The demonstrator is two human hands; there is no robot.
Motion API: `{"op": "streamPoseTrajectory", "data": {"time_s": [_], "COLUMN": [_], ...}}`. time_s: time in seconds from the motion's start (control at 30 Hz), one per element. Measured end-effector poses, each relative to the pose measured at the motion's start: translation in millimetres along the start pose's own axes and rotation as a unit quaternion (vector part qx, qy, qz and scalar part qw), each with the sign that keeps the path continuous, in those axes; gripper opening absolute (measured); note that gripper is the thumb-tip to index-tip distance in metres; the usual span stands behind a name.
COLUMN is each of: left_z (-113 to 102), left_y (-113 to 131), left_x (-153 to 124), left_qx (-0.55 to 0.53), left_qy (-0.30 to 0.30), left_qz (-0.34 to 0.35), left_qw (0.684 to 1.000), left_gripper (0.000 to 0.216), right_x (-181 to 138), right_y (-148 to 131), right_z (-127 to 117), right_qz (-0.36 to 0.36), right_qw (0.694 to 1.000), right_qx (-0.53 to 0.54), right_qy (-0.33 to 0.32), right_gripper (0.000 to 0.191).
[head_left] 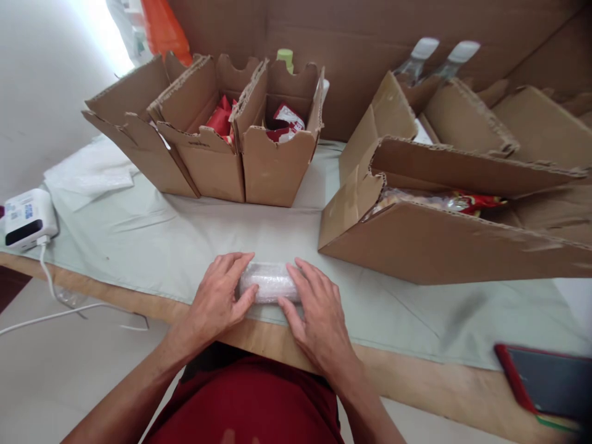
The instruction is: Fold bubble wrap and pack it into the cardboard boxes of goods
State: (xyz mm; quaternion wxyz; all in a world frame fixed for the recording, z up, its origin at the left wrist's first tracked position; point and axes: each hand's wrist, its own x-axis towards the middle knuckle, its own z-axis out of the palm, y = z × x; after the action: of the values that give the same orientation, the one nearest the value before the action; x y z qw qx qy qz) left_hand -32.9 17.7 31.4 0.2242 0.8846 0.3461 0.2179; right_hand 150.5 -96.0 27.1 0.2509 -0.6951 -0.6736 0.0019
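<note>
Head: L hand (222,293), R hand (318,308) on plastic roll (271,286)

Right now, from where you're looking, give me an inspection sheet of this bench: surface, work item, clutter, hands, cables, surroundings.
Surface: pale green cloth, wrinkled, with a wooden edge showing in front.
Work item: bubble-wrapped bundle lying near the front edge; contents unclear.
Clutter: open left boxes and right boxes, packets in some; whitish wrapping sheets, far left; dark-screened device, front right.
Hands: left hand and right hand hold the bundle's two ends.
Cables: white cable plugged into a white device, left.
Surroundings: cardboard wall behind; white-capped bottles behind the right boxes.
</note>
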Motion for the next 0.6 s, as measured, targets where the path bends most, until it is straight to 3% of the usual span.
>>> {"op": "streamPoseTrajectory", "data": {"time_s": [0.1,0.23,0.5,0.6], "left_z": [0,-1,-8,-3], "left_y": [-3,-2,7,10], "left_x": [9,16,-2,-1], "left_qx": [-0.023,-0.063,-0.151,-0.195], "left_qy": [-0.05,-0.092,-0.073,-0.035], "left_qz": [0.027,0.036,-0.002,-0.072], "left_qw": [0.998,0.993,0.986,0.977], "left_gripper": [0.061,0.076,0.06,0.053], "right_x": [6,8,-18,-26], "right_y": [6,5,9,7], "right_z": [8,8,-10,-21], "right_qz": [0.016,0.021,0.092,0.066], "right_qw": [0.999,0.997,0.984,0.987], "right_qx": [0.019,0.071,0.146,0.125], "right_qy": [-0.026,-0.032,0.032,0.081], "right_gripper": [0.057,0.057,0.061,0.053]}}
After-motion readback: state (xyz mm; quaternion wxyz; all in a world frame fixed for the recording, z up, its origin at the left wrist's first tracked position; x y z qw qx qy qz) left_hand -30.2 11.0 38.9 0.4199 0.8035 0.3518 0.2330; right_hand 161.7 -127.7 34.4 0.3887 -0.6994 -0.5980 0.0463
